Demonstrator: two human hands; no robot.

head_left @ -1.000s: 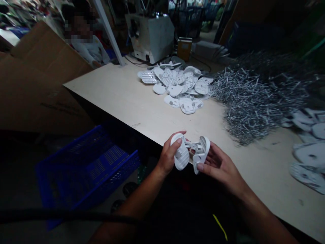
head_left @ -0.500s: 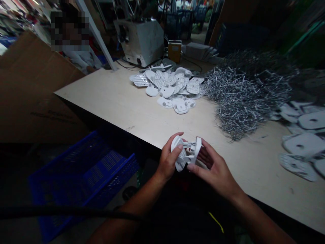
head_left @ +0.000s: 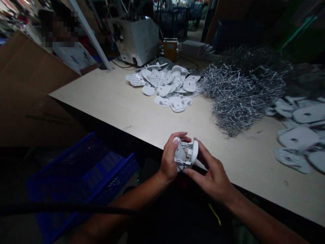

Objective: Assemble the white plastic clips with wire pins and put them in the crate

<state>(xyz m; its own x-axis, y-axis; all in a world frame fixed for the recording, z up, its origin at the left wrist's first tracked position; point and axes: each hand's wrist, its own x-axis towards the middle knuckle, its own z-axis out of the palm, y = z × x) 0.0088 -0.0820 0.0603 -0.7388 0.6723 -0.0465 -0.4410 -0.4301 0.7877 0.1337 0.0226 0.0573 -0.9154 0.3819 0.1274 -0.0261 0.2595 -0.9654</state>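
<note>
The **left hand** and **right hand** hold a white **hinged plastic part** just over the near edge of the **table**. The left fingers wrap its near side with the thumb on top, while the right thumb and fingers pinch the far side, so both grips are narrow and closed on it. A second ago its two halves were spread wide; now they are folded close together. Bare tabletop lies ahead of the hands, up to a **pile of white parts** farther along and a **heap of metal pins** to the right, with **more white parts** beyond the pins. Below the table edge on the left sits a **blue crate**, and a **dark cable** crosses low in the view over the left forearm. A **cardboard sheet** stands beyond the crate. At the far end of the table are a **white machine** and a **yellow box**, with a **co-worker** seated to their left.
</note>
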